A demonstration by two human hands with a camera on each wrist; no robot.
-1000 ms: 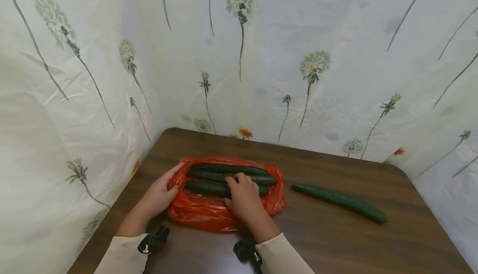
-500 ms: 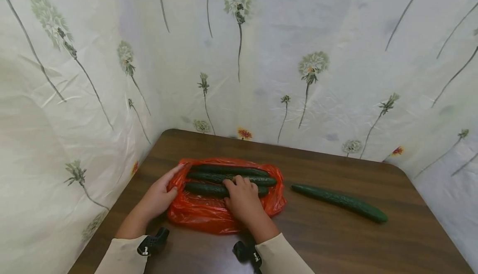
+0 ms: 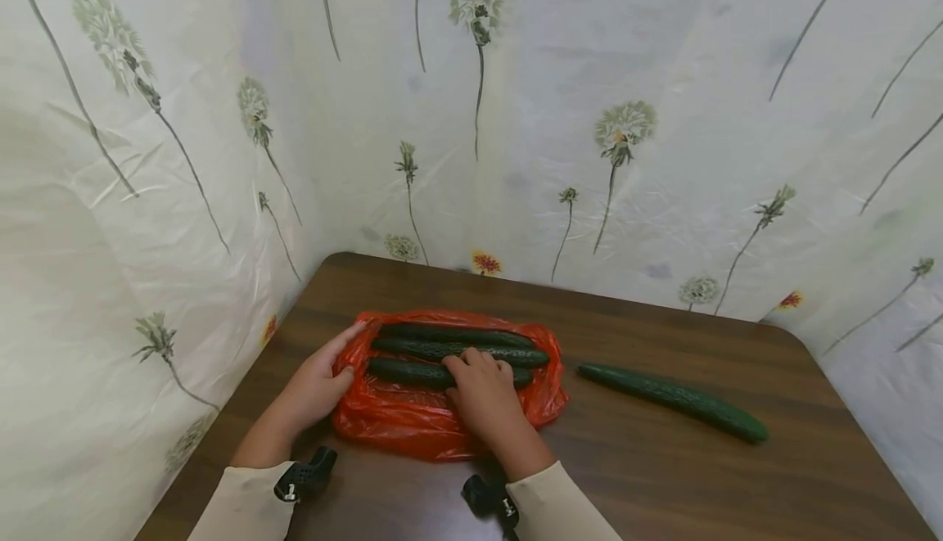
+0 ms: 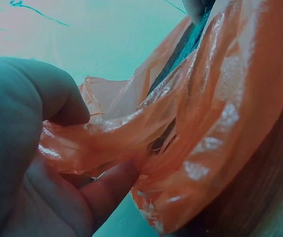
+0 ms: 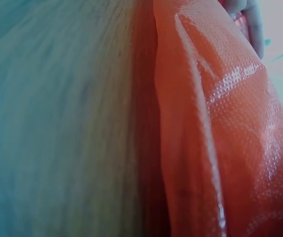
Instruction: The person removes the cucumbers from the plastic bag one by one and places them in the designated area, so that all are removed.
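Evidently the left hand (image 3: 315,384) is pinching the red bag (image 3: 398,425) at its left side while the right hand (image 3: 486,394) is gripping the nearest cucumber (image 3: 405,372) inside; its thin plastic could be tearing, I'm thinking, if either hand is tugging hard; the table (image 3: 648,484) is ending near the left forearm (image 3: 268,430); more room is lying rightward, around the loose cucumber (image 3: 674,396).

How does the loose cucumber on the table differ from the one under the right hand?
The loose cucumber lies on the table; the bagged cucumber lies in the open red bag. The loose cucumber shows along its whole length, while the right hand covers part of the bagged cucumber. Both are long and dark green.
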